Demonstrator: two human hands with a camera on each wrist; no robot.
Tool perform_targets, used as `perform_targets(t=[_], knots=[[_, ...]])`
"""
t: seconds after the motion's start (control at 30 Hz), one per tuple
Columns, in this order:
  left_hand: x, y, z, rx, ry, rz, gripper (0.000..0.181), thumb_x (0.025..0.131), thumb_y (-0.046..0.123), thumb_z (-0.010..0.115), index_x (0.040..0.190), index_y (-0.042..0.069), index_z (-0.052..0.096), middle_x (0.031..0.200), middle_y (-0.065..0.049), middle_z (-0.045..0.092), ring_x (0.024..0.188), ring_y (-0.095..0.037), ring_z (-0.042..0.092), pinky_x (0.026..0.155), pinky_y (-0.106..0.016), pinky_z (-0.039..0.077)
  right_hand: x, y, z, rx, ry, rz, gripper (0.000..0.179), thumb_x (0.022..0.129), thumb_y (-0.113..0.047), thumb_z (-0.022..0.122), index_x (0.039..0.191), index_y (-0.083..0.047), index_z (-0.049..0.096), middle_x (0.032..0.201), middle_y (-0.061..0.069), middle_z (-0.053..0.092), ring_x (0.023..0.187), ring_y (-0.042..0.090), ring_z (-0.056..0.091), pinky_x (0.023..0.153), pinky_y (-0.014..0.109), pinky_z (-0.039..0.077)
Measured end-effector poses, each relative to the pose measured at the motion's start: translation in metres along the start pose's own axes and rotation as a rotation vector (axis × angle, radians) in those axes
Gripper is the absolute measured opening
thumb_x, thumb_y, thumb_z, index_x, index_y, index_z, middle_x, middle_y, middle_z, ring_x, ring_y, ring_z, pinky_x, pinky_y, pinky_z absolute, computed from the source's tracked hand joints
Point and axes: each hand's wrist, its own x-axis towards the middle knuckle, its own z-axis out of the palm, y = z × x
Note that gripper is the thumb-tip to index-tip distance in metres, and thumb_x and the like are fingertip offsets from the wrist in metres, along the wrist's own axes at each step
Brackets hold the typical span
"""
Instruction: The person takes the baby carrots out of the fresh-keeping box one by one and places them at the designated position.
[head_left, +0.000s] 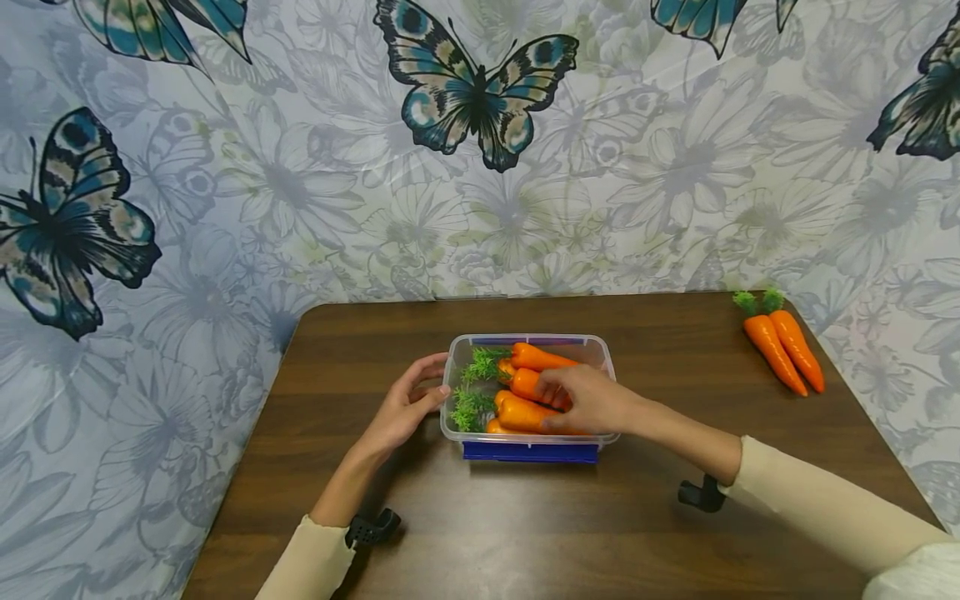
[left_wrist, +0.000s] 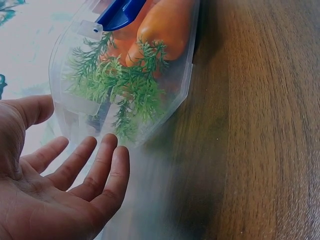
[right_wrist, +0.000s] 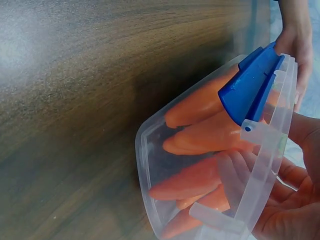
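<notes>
A clear plastic box (head_left: 528,439) with blue side clips stands on the table, several orange toy carrots (head_left: 517,414) lying inside with their green tops at the left end. My right hand (head_left: 596,398) reaches over the box's right end, its thumb and curled fingers around a carrot near the front. Through the clear wall in the right wrist view, the fingers (right_wrist: 240,167) show against the carrots. At the box's left end is my left hand (head_left: 405,404), fingers spread and loosely bent, with the thumb at the rim. The left wrist view shows nothing in its palm.
Two more carrots (head_left: 783,350) lie side by side at the table's back right edge. The brown wooden table (head_left: 360,333) meets a butterfly-patterned wall covering (head_left: 517,225) at the back. A blue clip (head_left: 530,452) hangs down along the box's front side.
</notes>
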Motion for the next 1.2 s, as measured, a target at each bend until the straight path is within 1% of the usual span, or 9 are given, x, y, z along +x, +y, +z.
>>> perform_targets(t=[0.1, 0.3, 0.5, 0.7, 0.8, 0.9, 1.07, 1.13, 1.2], knots=[[0.0, 0.001, 0.001, -0.004, -0.002, -0.001, 0.055, 0.11, 0.018, 0.063, 0.162, 0.018, 0.044, 0.156, -0.026, 0.053, 0.125, -0.041, 0.067, 0.094, -0.027, 0.06, 0.001, 0.0, 0.002, 0.002, -0.011, -0.007, 0.035, 0.088, -0.022, 0.09, 0.115, -0.008, 0.072, 0.102, 0.003, 0.076, 0.094, 0.019, 0.073, 0.086, 0.035, 0.063], [-0.001, 0.002, 0.001, -0.004, -0.005, 0.003, 0.056, 0.11, 0.019, 0.063, 0.162, 0.017, 0.044, 0.156, -0.025, 0.053, 0.127, -0.041, 0.066, 0.096, -0.027, 0.06, 0.002, -0.001, 0.005, -0.041, -0.04, 0.029, 0.035, 0.087, -0.022, 0.091, 0.116, -0.014, 0.073, 0.102, -0.005, 0.077, 0.095, 0.011, 0.073, 0.089, 0.037, 0.063], [-0.001, 0.001, 0.001, -0.004, -0.005, 0.004, 0.056, 0.11, 0.019, 0.063, 0.162, 0.016, 0.044, 0.156, -0.026, 0.053, 0.126, -0.04, 0.067, 0.095, -0.026, 0.06, 0.003, 0.0, 0.005, -0.057, -0.048, 0.028, 0.035, 0.088, -0.021, 0.09, 0.118, -0.014, 0.073, 0.104, -0.005, 0.077, 0.095, 0.009, 0.073, 0.09, 0.036, 0.063], [-0.001, 0.002, 0.001, -0.009, -0.002, 0.003, 0.056, 0.109, 0.018, 0.064, 0.162, 0.017, 0.045, 0.156, -0.026, 0.053, 0.125, -0.042, 0.067, 0.094, -0.027, 0.06, 0.0, -0.002, -0.001, -0.007, -0.053, 0.019, 0.034, 0.089, -0.019, 0.088, 0.119, -0.012, 0.073, 0.106, -0.002, 0.078, 0.094, 0.008, 0.072, 0.088, 0.033, 0.063], [0.0, 0.002, 0.001, -0.011, -0.001, 0.005, 0.056, 0.109, 0.018, 0.064, 0.162, 0.017, 0.044, 0.156, -0.027, 0.053, 0.126, -0.046, 0.066, 0.093, -0.027, 0.06, -0.002, -0.002, -0.004, 0.009, -0.041, 0.019, 0.033, 0.09, -0.018, 0.086, 0.12, -0.011, 0.074, 0.107, -0.001, 0.078, 0.095, 0.009, 0.073, 0.088, 0.032, 0.063], [0.0, 0.002, 0.001, -0.008, 0.002, 0.005, 0.056, 0.109, 0.017, 0.063, 0.162, 0.017, 0.044, 0.156, -0.027, 0.053, 0.127, -0.048, 0.065, 0.093, -0.026, 0.06, -0.004, -0.002, -0.007, -0.011, -0.018, 0.01, 0.033, 0.091, -0.018, 0.085, 0.121, -0.012, 0.074, 0.11, -0.002, 0.078, 0.097, 0.009, 0.072, 0.089, 0.033, 0.063], [-0.001, 0.004, 0.002, 0.003, 0.006, -0.006, 0.056, 0.109, 0.019, 0.064, 0.162, 0.018, 0.045, 0.156, -0.026, 0.054, 0.127, -0.046, 0.065, 0.094, -0.026, 0.059, -0.009, -0.003, -0.011, -0.075, 0.026, -0.011, 0.033, 0.092, -0.023, 0.084, 0.123, -0.016, 0.076, 0.114, -0.004, 0.078, 0.099, 0.01, 0.07, 0.089, 0.035, 0.061], [-0.001, 0.005, 0.002, 0.01, 0.008, -0.012, 0.056, 0.109, 0.02, 0.064, 0.162, 0.019, 0.045, 0.156, -0.025, 0.054, 0.128, -0.045, 0.065, 0.094, -0.027, 0.059, -0.01, -0.004, -0.014, -0.092, 0.028, -0.022, 0.034, 0.092, -0.024, 0.084, 0.124, -0.016, 0.077, 0.116, -0.004, 0.079, 0.101, 0.012, 0.071, 0.09, 0.037, 0.061], [-0.001, 0.005, 0.003, 0.018, 0.008, -0.016, 0.056, 0.11, 0.021, 0.064, 0.162, 0.02, 0.045, 0.156, -0.024, 0.054, 0.128, -0.045, 0.065, 0.095, -0.027, 0.059, -0.012, -0.005, -0.018, -0.088, 0.024, -0.022, 0.032, 0.092, -0.024, 0.084, 0.123, -0.018, 0.077, 0.115, -0.005, 0.08, 0.1, 0.012, 0.071, 0.089, 0.037, 0.061]])
